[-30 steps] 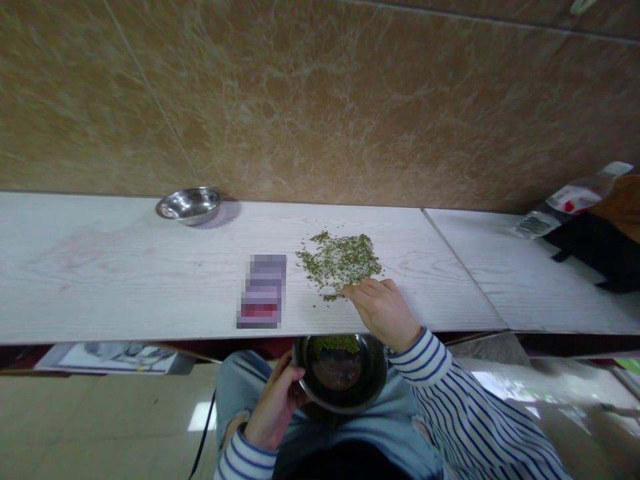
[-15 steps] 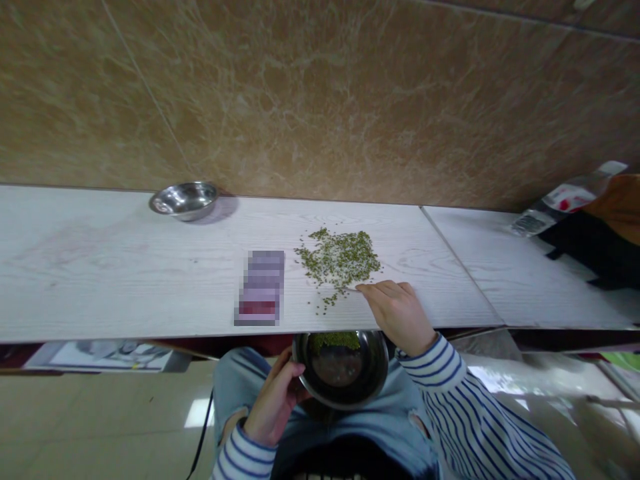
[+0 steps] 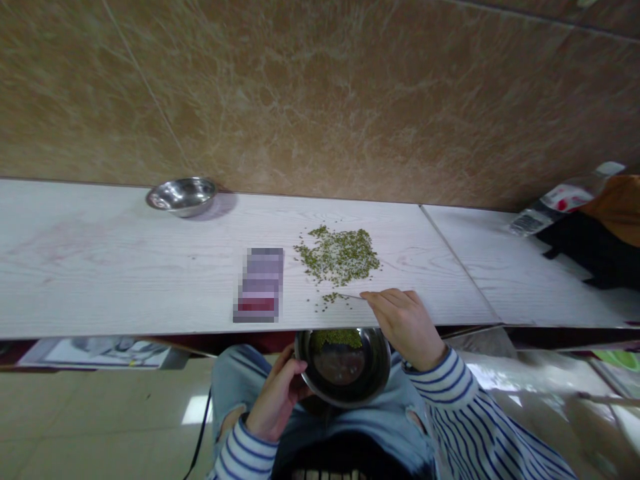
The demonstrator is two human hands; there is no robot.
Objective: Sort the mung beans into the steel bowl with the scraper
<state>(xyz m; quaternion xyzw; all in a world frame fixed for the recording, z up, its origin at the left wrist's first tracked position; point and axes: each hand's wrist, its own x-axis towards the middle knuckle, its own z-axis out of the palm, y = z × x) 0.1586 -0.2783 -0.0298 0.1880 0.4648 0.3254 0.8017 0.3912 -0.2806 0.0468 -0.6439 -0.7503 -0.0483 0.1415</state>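
My left hand (image 3: 281, 393) grips the left rim of a steel bowl (image 3: 345, 393), thumb over the edge. The bowl is held above my lap, just under the table's front edge, tilted, with green mung beans (image 3: 340, 339) gathered at its far side. On the table lies a spread pile of mung beans (image 3: 345, 253), with small white grains among them. My right hand (image 3: 405, 327) pinches a thin, flat piece (image 3: 353, 296), seen nearly edge-on; its kind is unclear. Its tip touches a small scatter of beans (image 3: 330, 300) in front of the pile.
A second steel bowl (image 3: 183, 197) stands by the wall at the back left. Left of the pile lies a blurred-out phone-shaped object (image 3: 260, 285). A plastic bottle (image 3: 565, 200) and a black and brown bag (image 3: 595, 233) lie at the far right. The table's front edge runs above my lap.
My right hand has drawn the thin piece slightly toward me, away from the main pile. A few beans have shifted toward the table edge. The left hand still holds the bowl.
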